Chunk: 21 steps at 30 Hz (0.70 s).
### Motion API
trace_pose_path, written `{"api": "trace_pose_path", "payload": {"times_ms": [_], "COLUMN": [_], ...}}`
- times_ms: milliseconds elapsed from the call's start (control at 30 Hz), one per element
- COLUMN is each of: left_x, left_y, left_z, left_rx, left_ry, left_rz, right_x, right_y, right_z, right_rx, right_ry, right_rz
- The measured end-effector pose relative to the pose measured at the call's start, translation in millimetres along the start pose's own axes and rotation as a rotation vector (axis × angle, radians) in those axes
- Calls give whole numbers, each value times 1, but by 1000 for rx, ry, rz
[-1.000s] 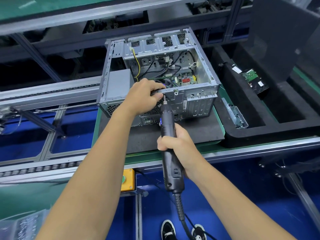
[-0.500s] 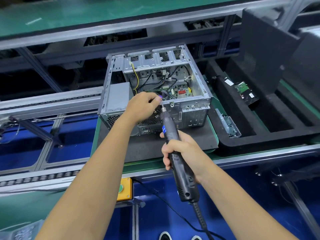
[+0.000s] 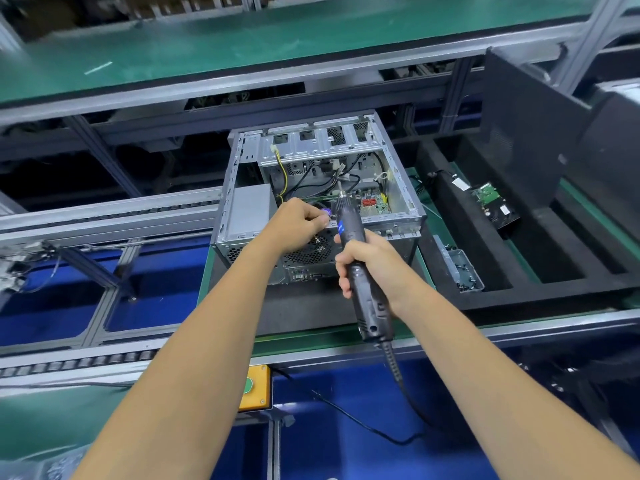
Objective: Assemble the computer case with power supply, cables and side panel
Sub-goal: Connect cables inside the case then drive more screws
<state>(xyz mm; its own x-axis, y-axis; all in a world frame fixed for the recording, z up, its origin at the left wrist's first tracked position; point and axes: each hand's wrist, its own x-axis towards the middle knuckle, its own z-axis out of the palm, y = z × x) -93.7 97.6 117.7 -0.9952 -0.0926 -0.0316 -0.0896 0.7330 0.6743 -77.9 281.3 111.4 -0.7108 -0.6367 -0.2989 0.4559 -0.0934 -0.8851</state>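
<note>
Your right hand [image 3: 367, 261] grips the electric screwdriver [image 3: 360, 268], long axis running up and away, bit toward the computer case [image 3: 398, 188] rim, likely ready for a screw. Just left of it, your left hand [image 3: 298, 225] pinches something small and purple, steadying it at the case's rear edge.

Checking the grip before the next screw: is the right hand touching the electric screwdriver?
Touching. The head view shows the right hand with fingers wrapped round the body of the electric screwdriver, no gap.
</note>
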Motion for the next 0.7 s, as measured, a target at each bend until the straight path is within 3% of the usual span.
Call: {"api": "trace_pose_path", "payload": {"times_ms": [333, 700], "left_x": [2, 11], "left_y": [3, 8], "left_z": [-5, 6], "left_rx": [13, 48], "left_ry": [-25, 101], "left_rz": [-70, -143], "right_x": [9, 10], "right_y": [-14, -34], "right_z": [1, -22], "right_rx": [-54, -47], "right_ry": [10, -3], "right_rz": [-6, -22]}}
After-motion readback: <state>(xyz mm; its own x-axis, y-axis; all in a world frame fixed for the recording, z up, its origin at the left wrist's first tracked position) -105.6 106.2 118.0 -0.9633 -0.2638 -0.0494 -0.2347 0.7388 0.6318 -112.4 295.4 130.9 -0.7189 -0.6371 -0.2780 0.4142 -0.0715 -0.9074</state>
